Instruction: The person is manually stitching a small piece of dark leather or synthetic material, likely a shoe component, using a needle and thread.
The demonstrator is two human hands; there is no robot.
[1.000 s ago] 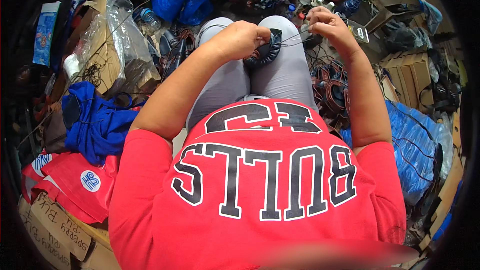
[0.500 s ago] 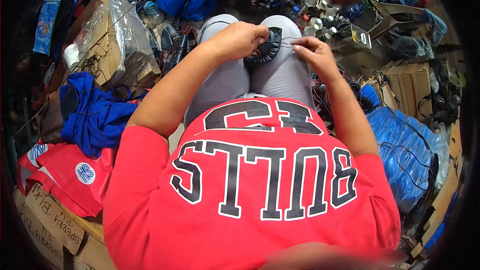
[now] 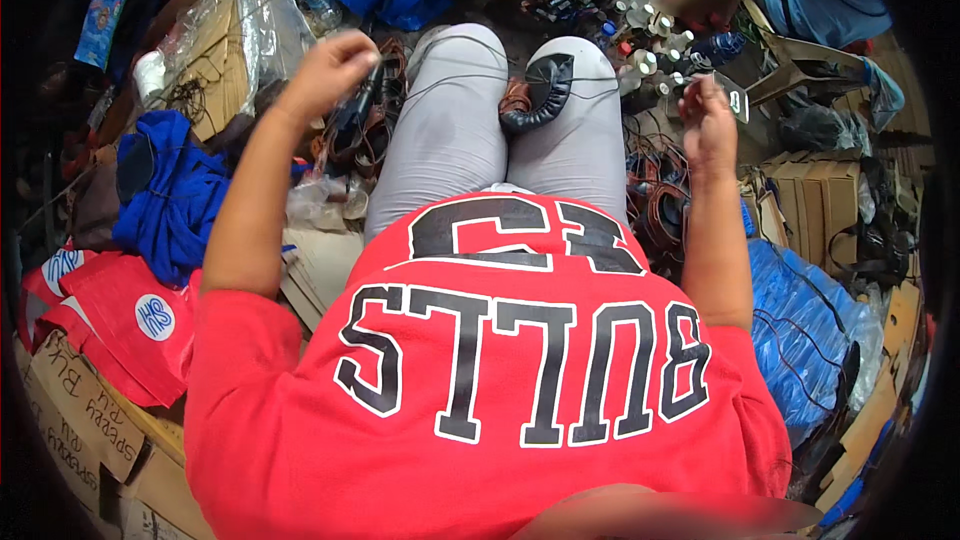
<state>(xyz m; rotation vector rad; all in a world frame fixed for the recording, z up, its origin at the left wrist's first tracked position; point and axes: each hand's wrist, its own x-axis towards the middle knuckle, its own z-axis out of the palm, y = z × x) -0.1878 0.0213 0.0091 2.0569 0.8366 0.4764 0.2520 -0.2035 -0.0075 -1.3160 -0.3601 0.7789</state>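
A small black leather shoe piece point(image 3: 548, 112) with a puckered, stitched rim and a brown part at its left rests between my knees, mostly on the right thigh. Dark thread point(image 3: 455, 38) runs from it across both thighs toward my hands. My left hand point(image 3: 335, 70) is raised out left of the knee, fingers curled and pinching the thread end. Out to the right, my right hand point(image 3: 708, 125) is lifted with bent fingers closed on the other side of the thread. Neither hand touches the shoe piece. The thread at the fingertips is too thin to follow fully.
Brown and black shoes point(image 3: 385, 105) lie left of my legs, with more brown leather shoes point(image 3: 660, 205) on the right. Several small bottles point(image 3: 650, 50) stand beyond the right knee. A blue plastic bundle point(image 3: 800, 325), cardboard point(image 3: 820, 190) and blue cloth point(image 3: 170, 200) crowd the sides.
Both hands have moved apart, the left one outward from the shoe piece it was holding, the right one farther right. The shoe piece stays on my lap, with thread drawn out to both sides.
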